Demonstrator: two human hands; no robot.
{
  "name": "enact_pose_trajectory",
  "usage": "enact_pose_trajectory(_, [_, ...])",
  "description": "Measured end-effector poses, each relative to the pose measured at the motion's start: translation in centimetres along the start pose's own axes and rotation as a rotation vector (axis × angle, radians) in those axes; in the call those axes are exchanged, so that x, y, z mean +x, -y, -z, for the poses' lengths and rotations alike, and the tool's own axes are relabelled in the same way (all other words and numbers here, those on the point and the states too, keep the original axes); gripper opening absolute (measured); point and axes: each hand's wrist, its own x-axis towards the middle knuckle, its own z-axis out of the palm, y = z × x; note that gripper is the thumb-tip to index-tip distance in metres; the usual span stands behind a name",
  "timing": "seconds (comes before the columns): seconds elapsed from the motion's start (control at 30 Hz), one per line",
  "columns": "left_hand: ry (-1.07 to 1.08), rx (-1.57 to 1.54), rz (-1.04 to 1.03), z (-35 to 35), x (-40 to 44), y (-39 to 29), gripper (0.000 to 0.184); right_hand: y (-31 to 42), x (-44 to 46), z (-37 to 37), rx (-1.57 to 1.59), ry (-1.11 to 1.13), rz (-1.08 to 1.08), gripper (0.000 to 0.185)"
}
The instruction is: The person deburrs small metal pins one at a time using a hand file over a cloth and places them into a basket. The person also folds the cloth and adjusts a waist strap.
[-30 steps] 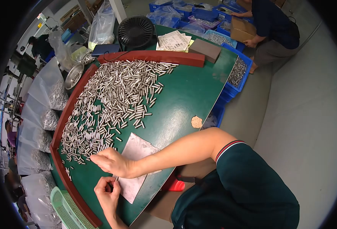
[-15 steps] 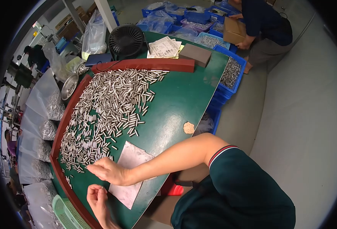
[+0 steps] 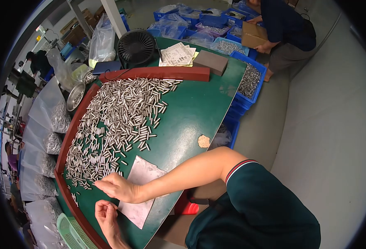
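Observation:
A broad spread of short, shiny metal pins (image 3: 121, 112) lies on the green tabletop (image 3: 187, 112). Over the near edge of this spread is my right hand (image 3: 118, 188), its fingers drawn together and pointing left; whatever they hold is hidden. Just below it, my left hand (image 3: 107, 218) is closed in a pinch, thumb against fingertips. A tiny bit of something may show at those fingertips, too small to name. Under my right wrist lies a stained whitish sheet (image 3: 139, 209), partly covered by the forearm.
Red-brown rails (image 3: 162, 74) border the table. Behind stand a black fan (image 3: 136, 46), papers (image 3: 176, 54) and a grey-brown block (image 3: 210, 62). A green basket (image 3: 73, 232) and bags of pins (image 3: 52, 141) line the left. Beyond, a person (image 3: 284, 29) holds a cardboard box (image 3: 253, 35) near blue bins (image 3: 249, 81).
Both hands keep almost the same pose and place. The view has shifted very slightly. The person at the back still holds the box.

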Motion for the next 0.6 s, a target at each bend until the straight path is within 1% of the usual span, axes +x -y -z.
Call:
enact_pose_trajectory(0.07, [0.033,-0.001,-0.047,-0.10,0.03,0.10,0.012,-0.04,-0.01,0.10,-0.022,0.036,-0.014,0.039])
enact_pose_trajectory(0.4, [0.012,0.013,-0.015,-0.19,0.12,-0.06,0.014,-0.22,0.02,0.14,0.004,0.042,-0.017,0.041])
enact_pose_trajectory(0.47, [0.009,0.003,-0.005,-0.26,0.19,-0.16,0.012,-0.05,-0.08,0.04,0.033,0.036,-0.026,0.041])
enact_pose_trajectory(0.53, [-0.004,-0.016,-0.005,-0.50,0.14,-0.32,0.010,0.28,-0.29,0.06,-0.008,0.027,-0.010,0.042])
enact_pose_trajectory(0.57, [-0.011,0.000,-0.008,-0.60,0.15,-0.40,0.008,0.15,-0.19,0.20,-0.053,0.053,0.032,0.043])
enact_pose_trajectory(0.6, [-0.020,-0.001,-0.018,-0.45,0.07,-0.50,0.008,0.05,-0.23,0.15,-0.042,0.076,0.025,0.044])
